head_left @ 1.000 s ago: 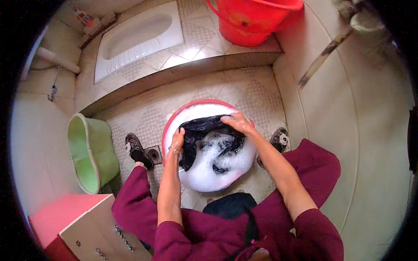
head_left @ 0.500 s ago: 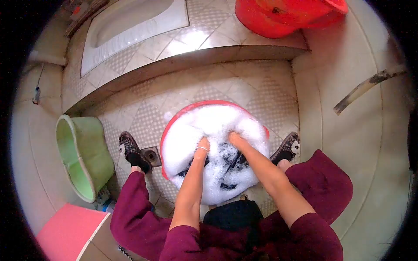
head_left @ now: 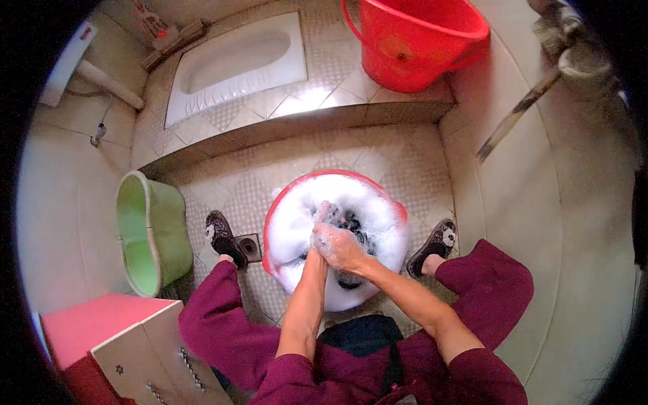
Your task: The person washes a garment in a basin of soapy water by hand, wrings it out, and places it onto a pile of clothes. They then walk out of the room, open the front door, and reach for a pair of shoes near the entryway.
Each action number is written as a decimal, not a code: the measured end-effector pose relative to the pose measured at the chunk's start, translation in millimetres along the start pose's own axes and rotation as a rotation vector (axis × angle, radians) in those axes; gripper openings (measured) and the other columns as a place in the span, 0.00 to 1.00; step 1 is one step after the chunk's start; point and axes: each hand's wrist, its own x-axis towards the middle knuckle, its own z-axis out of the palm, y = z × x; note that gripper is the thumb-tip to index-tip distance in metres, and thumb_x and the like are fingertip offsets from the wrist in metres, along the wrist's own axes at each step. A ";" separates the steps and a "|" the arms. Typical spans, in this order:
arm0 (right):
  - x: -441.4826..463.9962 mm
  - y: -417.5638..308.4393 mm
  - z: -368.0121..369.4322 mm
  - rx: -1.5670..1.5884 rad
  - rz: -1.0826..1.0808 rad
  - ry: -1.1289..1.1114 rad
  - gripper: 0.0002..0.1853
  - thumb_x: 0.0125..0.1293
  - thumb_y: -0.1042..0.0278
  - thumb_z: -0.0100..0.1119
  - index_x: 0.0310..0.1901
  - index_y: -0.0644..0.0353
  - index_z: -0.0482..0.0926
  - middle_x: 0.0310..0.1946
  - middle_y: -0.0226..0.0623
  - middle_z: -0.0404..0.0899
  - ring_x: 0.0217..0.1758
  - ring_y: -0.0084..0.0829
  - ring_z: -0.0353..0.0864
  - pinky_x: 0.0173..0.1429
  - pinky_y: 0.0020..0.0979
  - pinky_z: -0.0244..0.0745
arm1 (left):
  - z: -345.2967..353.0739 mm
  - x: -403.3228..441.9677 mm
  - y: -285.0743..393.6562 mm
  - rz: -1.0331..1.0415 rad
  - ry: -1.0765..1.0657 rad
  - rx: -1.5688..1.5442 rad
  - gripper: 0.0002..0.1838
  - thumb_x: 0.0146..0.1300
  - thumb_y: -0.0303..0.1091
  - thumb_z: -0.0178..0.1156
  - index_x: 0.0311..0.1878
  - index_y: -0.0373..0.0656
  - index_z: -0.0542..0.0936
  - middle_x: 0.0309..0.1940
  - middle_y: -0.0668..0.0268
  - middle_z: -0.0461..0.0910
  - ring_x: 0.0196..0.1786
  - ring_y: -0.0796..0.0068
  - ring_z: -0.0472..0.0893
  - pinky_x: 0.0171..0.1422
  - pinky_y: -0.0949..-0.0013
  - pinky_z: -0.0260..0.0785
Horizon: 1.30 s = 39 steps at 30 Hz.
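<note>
We find a small dark emblem (head_left: 401,57) on the side of the red bucket (head_left: 422,75), but it is too small for us to read. At the upper left, a white fixture (head_left: 71,57) bears a red mark, and what looks like a bottle (head_left: 154,25) shows red and white patches; we cannot make out lettering on either.

The red bucket stands on the raised step, to the right of the white squat pan (head_left: 236,64). A pale green tub (head_left: 174,233) stands open at the left, beside the pink-topped cabinet (head_left: 111,320). On the floor between the person's feet sits a basin (head_left: 402,213) with a red rim, heaped with thick white foam (head_left: 293,233).

In the middle of this basin we see the black cloth (head_left: 356,228), wet, crumpled and mostly sunk under suds, with only dark folds showing.

Over it, the right hand (head_left: 341,248) curls around the left hand (head_left: 324,217) near the wrist, suds on the skin. The left hand points forward into the foam, partly covered; we cannot tell how far it is open or whether it grips the cloth.
</note>
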 end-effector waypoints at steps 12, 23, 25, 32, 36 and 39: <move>-11.2 12.7 -10.5 -0.050 0.344 0.395 0.14 0.55 0.57 0.50 0.28 0.61 0.75 0.25 0.52 0.75 0.30 0.51 0.75 0.35 0.43 0.69 | 18.5 -41.7 -30.6 0.151 0.237 0.290 0.20 0.63 0.45 0.44 0.45 0.38 0.74 0.42 0.66 0.73 0.43 0.75 0.72 0.47 0.72 0.65; -25.6 32.7 -35.6 0.254 0.633 0.291 0.17 0.57 0.55 0.53 0.29 0.65 0.74 0.21 0.35 0.73 0.28 0.28 0.71 0.37 0.29 0.66 | 79.6 -84.8 -39.9 0.155 0.219 0.370 0.17 0.60 0.45 0.45 0.42 0.42 0.74 0.32 0.70 0.74 0.31 0.78 0.74 0.34 0.72 0.68; -36.9 28.8 -33.3 0.285 0.471 0.352 0.14 0.55 0.59 0.55 0.31 0.65 0.74 0.22 0.32 0.72 0.29 0.26 0.71 0.39 0.27 0.66 | 88.2 -88.7 -25.8 0.098 0.279 0.485 0.17 0.60 0.45 0.45 0.41 0.42 0.74 0.31 0.69 0.74 0.30 0.78 0.74 0.33 0.71 0.68; -45.1 -14.1 -29.6 0.176 0.090 0.173 0.11 0.51 0.68 0.57 0.36 0.64 0.74 0.25 0.39 0.76 0.28 0.27 0.76 0.35 0.27 0.70 | 45.6 -72.1 -11.3 0.195 0.470 0.383 0.15 0.60 0.47 0.50 0.31 0.45 0.74 0.21 0.72 0.71 0.19 0.80 0.69 0.21 0.75 0.60; -45.3 -40.6 -8.0 -0.123 -0.024 0.198 0.08 0.52 0.66 0.55 0.30 0.62 0.75 0.20 0.47 0.74 0.23 0.38 0.75 0.30 0.32 0.69 | 18.3 -67.9 -22.7 0.070 -0.090 -0.020 0.19 0.59 0.47 0.51 0.36 0.38 0.75 0.28 0.68 0.74 0.29 0.78 0.73 0.33 0.75 0.66; -27.7 -1.2 -12.8 -0.127 0.198 0.323 0.11 0.54 0.63 0.53 0.27 0.64 0.75 0.18 0.50 0.73 0.19 0.43 0.73 0.26 0.36 0.66 | 51.9 -79.7 -44.1 0.247 0.476 0.424 0.25 0.57 0.44 0.50 0.46 0.28 0.71 0.43 0.61 0.73 0.42 0.72 0.71 0.44 0.71 0.65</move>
